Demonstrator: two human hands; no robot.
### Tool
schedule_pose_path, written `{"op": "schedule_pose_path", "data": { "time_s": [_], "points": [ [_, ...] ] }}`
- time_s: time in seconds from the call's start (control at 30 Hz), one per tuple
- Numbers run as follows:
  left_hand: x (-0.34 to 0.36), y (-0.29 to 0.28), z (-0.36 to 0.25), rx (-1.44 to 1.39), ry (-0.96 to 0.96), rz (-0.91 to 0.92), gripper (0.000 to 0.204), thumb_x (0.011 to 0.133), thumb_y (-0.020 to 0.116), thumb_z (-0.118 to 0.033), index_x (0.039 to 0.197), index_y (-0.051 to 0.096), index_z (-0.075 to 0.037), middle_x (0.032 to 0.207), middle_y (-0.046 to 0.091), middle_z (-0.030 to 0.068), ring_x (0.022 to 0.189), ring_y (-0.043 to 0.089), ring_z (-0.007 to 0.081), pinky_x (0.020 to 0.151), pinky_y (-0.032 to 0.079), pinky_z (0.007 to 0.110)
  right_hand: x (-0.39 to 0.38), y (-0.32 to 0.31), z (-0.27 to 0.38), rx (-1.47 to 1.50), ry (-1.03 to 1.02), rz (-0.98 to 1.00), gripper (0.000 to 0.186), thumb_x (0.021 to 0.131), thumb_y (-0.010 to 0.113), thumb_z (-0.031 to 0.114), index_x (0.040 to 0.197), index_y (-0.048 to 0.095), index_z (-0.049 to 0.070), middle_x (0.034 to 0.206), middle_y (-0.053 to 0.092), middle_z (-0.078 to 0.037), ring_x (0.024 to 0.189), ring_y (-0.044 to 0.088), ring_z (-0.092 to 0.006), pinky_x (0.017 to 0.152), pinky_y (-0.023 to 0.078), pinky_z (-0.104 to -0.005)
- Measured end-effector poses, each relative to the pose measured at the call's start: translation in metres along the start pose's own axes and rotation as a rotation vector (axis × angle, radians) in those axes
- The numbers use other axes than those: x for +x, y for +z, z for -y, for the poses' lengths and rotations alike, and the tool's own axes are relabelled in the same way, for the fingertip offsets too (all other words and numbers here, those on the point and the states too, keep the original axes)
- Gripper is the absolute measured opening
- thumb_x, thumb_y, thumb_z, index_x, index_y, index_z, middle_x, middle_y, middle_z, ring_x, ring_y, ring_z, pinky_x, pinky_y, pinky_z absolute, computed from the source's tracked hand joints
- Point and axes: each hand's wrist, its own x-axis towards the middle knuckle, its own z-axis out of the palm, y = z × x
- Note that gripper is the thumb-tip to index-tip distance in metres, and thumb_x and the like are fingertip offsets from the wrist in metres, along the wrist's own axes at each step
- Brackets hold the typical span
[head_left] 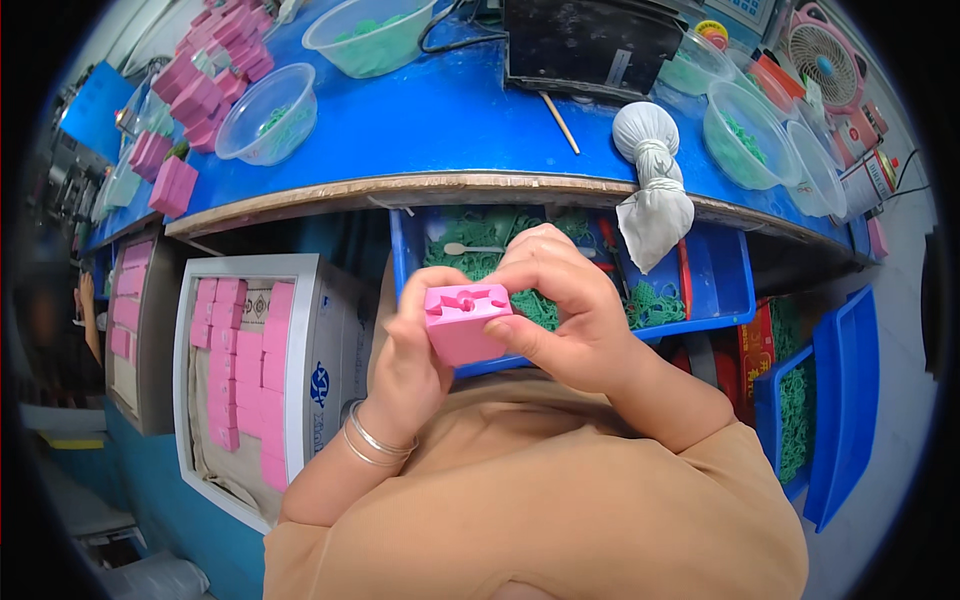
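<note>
Between my two hands is a pink rubber mould (468, 335), a thick block with a carved hollow in its upper end. My left hand (412, 345) grips its left side, with bracelets on the wrist. My right hand (570, 315) presses its thumb on the block's right front edge, fingers curled behind. Just beyond my hands is a blue drawer-like tray (725, 275) with many small green wax pieces (655, 305). A pale spoon-like stick (470, 249) lies across them, and a red-handled tool (685, 280) leans at the right.
A crate (187, 380) of pink moulds stands at the left. On the blue bench (430, 130) are clear bowls (268, 115) with green pieces, stacked pink moulds (195, 95), a black box (590, 50) and a wooden stick (560, 122). A tied white cloth bag (652, 185) hangs over the edge.
</note>
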Motion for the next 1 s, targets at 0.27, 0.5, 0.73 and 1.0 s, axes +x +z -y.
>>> {"op": "schedule_pose_path", "data": {
  "time_s": [0.27,0.5,0.73,1.0],
  "points": [
    [0.006,-0.003,-0.019,0.726,0.427,0.028,0.022,0.079,0.063,-0.006,0.099,0.054,-0.001,0.096,0.055,0.0096,0.087,0.052,0.0182,0.077,0.043,0.029,-0.003,-0.005,0.004,-0.216,-0.065,-0.001,0.014,0.071,0.068,0.011,0.084,0.062,0.007,0.074,0.052,-0.004,0.072,0.047,-0.0213,0.069,0.034,-0.0330],
    [-0.002,-0.005,-0.022,0.868,0.394,-0.024,0.034,0.071,0.070,-0.003,0.101,0.056,-0.001,0.097,0.054,0.0122,0.079,0.052,0.0223,0.065,0.044,0.025,-0.005,0.006,0.007,0.002,0.045,-0.038,0.014,0.073,0.068,0.008,0.082,0.059,0.003,0.077,0.052,-0.007,0.074,0.052,-0.0206,0.066,0.042,-0.0304],
    [0.008,0.007,-0.024,1.394,0.389,0.135,0.080,0.058,0.075,0.000,0.129,0.038,-0.005,0.128,0.035,0.0179,0.108,0.047,0.0333,0.088,0.044,0.036,-0.002,0.003,-0.003,0.284,0.505,0.032,0.020,0.081,0.064,0.010,0.094,0.054,0.000,0.089,0.058,-0.012,0.070,0.059,-0.0135,0.055,0.048,-0.0252],
    [0.017,-0.005,-0.023,0.271,0.156,0.039,0.085,0.064,0.074,-0.001,0.131,0.022,-0.008,0.135,0.032,0.0131,0.109,0.049,0.0211,0.084,0.046,0.031,0.105,-0.117,-0.018,0.630,0.521,-0.469,0.054,0.090,0.047,0.042,0.118,0.044,-0.005,0.105,0.058,-0.017,0.082,0.062,-0.0173,0.061,0.051,-0.0252]
  ]
}}
